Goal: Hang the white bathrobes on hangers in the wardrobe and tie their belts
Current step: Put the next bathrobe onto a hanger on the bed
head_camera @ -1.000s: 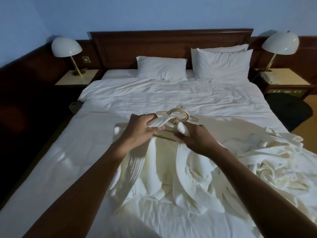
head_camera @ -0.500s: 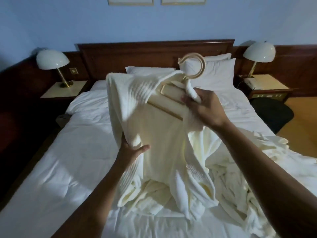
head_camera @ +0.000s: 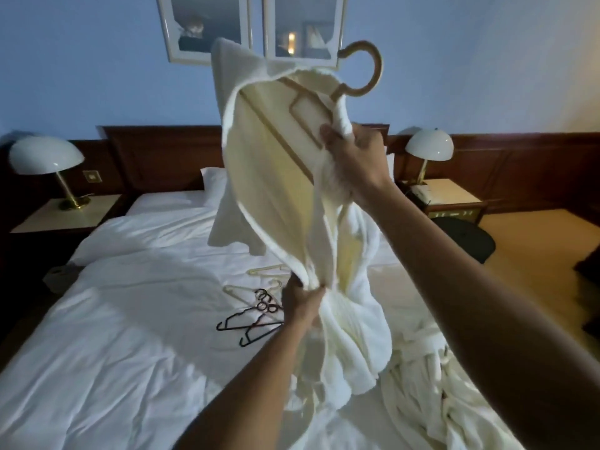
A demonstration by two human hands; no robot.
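Bathrobe (head_camera: 276, 190) and hanger (head_camera: 363, 76) are up off the bed (head_camera: 130, 319) now; a second ago both lay flat on it under my hands. My right hand (head_camera: 354, 157) grips cloth and hanger together near the hook, high above the bed. My left hand (head_camera: 302, 303) has dropped from the shoulder and clutches the bunched front edges lower down, just above the bed. Lifting has uncovered spare hangers (head_camera: 253, 316) on the bed, beyond my left hand. I judge the bathrobe seated well enough to carry off, tying still to do. A second bathrobe (head_camera: 431, 384) lies heaped on the bed's right side.
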